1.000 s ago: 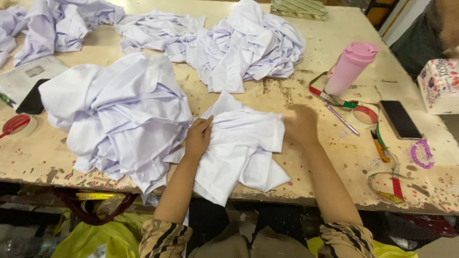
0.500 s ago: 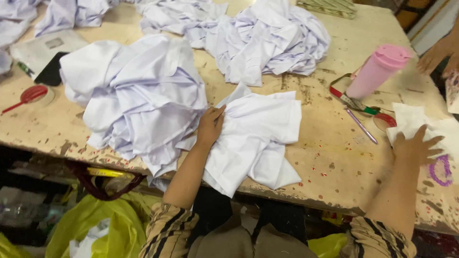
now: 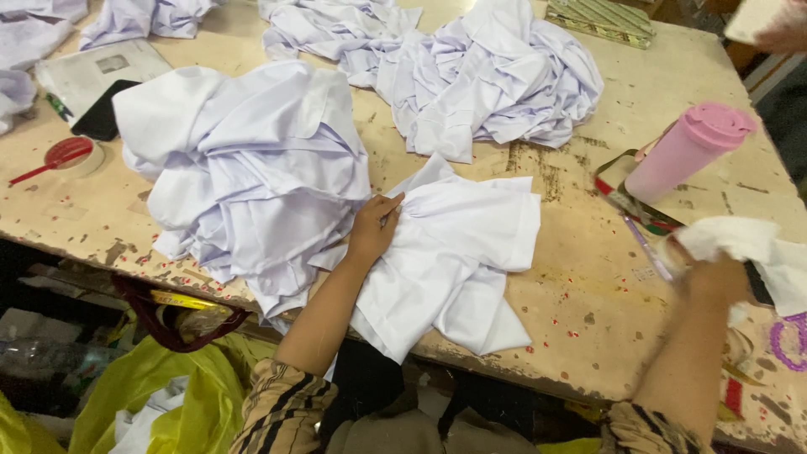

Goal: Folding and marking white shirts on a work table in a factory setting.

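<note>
A white garment (image 3: 458, 252) lies spread on the worn wooden table (image 3: 580, 311) in front of me. My left hand (image 3: 374, 227) rests flat on its left edge, fingers together, pressing it down. To the right, my right hand (image 3: 714, 273) grips a crumpled white cloth (image 3: 748, 248) near the table's right side, just below a pink tumbler (image 3: 685, 151).
A big heap of white garments (image 3: 244, 168) sits left of my left hand, another pile (image 3: 496, 76) behind. A red scissors handle (image 3: 59, 155), a black phone (image 3: 101, 122) and paper lie far left. A yellow bag (image 3: 143, 387) hangs below the table edge.
My right hand left the garment, swung out to the right and took hold of a white cloth. My left hand stayed on the garment. The view shifted left.
</note>
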